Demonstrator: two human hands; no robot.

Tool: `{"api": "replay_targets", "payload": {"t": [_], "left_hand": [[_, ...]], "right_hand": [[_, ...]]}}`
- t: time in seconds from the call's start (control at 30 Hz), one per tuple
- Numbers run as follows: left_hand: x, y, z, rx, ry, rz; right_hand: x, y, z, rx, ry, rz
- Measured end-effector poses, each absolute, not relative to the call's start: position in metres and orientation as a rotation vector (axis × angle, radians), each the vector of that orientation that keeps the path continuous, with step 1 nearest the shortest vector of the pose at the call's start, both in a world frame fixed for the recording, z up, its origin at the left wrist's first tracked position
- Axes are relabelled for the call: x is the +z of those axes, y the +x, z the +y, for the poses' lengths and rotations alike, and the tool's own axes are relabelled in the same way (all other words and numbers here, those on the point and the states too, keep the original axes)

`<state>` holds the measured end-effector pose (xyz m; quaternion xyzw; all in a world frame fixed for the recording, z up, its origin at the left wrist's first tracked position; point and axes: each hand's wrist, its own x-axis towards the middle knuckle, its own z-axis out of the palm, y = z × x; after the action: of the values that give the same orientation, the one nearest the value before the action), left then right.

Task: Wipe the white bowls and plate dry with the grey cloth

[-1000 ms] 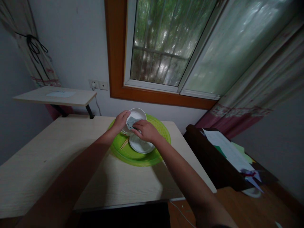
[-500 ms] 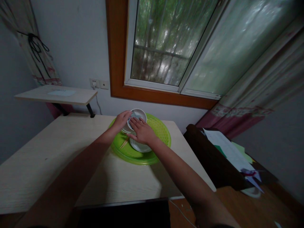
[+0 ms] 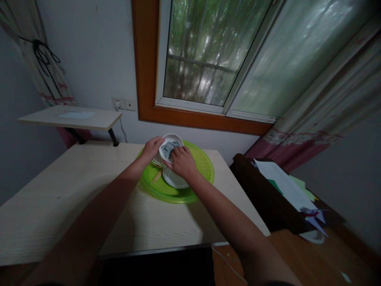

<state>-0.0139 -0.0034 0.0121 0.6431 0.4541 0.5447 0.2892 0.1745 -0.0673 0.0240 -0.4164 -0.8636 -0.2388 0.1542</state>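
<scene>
A white bowl [image 3: 173, 137] is tilted above the green tray [image 3: 206, 167], its inside facing me. My left hand [image 3: 152, 147] grips its left rim. Bunched inside the bowl lies a grey-blue cloth [image 3: 168, 148]. The curled fingers of my right hand [image 3: 183, 162] are in the bowl on the cloth, the thumb near the lower rim. Under the held bowl shows part of another white dish [image 3: 156, 161]. A second white dish [image 3: 175, 181] sits on the tray below my right hand, partly hidden by it. Wooden chopsticks [image 3: 156, 177] lie on the tray to its left.
The tray rests on a pale wooden table [image 3: 116, 222] against the wall below the window. At the back left stands a small raised shelf [image 3: 71, 117] with a paper on it. Right of the table is a dark brown piece of furniture [image 3: 262, 198] with papers.
My right hand has gone from lying with stretched fingers across the bowl to curled fingers at its right side, uncovering more of the cloth. My left hand keeps its grip on the rim.
</scene>
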Motion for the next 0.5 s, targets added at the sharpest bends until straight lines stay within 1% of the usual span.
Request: {"api": "replay_targets", "payload": {"t": [0.23,0.37,0.5], "left_hand": [[0.016,-0.016,-0.006,1.526,1.636,1.175],[0.016,-0.015,-0.005,1.438,1.669,1.174],[0.013,-0.014,-0.003,1.427,1.693,1.169]], "right_hand": [[0.026,0.178,-0.07,-0.66,-1.072,-2.513],[0.017,0.179,-0.064,-0.525,-0.916,-2.625],[0.011,0.179,-0.06,-0.402,-0.796,-2.596]]}}
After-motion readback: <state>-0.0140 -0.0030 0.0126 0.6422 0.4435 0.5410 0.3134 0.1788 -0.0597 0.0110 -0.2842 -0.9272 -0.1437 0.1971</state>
